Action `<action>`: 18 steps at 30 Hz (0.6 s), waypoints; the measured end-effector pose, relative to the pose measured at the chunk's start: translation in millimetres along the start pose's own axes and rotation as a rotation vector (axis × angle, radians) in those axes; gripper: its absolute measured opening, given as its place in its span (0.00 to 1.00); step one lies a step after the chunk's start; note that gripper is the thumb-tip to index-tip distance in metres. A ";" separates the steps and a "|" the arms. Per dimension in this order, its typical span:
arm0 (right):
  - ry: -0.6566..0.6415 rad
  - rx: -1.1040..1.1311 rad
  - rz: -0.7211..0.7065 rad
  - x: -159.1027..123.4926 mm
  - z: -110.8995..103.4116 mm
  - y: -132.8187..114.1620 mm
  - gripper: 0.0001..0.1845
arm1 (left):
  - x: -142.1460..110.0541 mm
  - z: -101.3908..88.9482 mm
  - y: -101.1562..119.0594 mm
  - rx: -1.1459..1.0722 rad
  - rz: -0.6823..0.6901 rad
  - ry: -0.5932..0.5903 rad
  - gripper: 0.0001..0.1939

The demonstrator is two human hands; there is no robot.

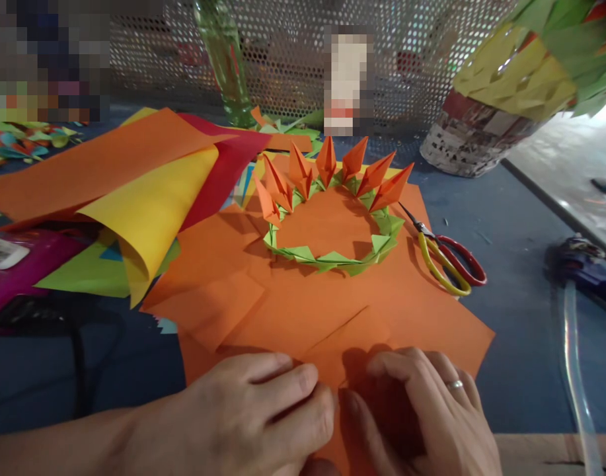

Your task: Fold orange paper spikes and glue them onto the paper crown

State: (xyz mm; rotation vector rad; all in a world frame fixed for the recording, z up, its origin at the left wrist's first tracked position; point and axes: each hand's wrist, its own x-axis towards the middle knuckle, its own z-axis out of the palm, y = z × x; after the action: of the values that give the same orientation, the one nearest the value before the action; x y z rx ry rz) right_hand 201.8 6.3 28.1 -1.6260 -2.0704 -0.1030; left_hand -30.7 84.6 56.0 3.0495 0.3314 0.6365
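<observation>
Low in the head view, my left hand (277,410) is closed with its fingers curled over a piece of orange paper (343,430). Opposite it, my right hand (426,410), with a ring on one finger, pinches the same paper between bent fingers and thumb. The paper's lower part is hidden by the hands. Beneath lie several overlapping orange sheets (293,304). Beyond the hands rests a ring of folded green paper (327,261). Pointed orange folded pieces (327,162) stand along its far side.
Scissors (444,261) with yellow and red handles lie at right, beside a glue gun (585,264) with a clear stick. Colored sheets (154,198) and a magenta device (30,284) are at left. Behind stand a green bottle (226,66), a paper-covered pot (481,125) and a perforated metal panel (283,53).
</observation>
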 end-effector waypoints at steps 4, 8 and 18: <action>-0.036 0.008 -0.054 -1.5 -2.6 4.4 0.11 | 0.4 -0.2 -0.1 0.021 -0.019 0.011 0.10; -0.059 0.023 -0.083 -4.3 -4.8 10.8 0.12 | -0.1 -0.6 0.7 0.028 -0.008 0.016 0.09; 0.013 0.095 0.005 -6.7 -2.7 -1.7 0.12 | 3.8 -0.4 1.9 0.029 -0.026 0.051 0.11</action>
State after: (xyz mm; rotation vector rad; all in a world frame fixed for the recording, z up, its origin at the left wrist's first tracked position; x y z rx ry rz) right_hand 202.2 -1.1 28.0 -1.5699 -2.0293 -0.0136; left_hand -27.1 83.5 58.0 3.0552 0.3842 0.7160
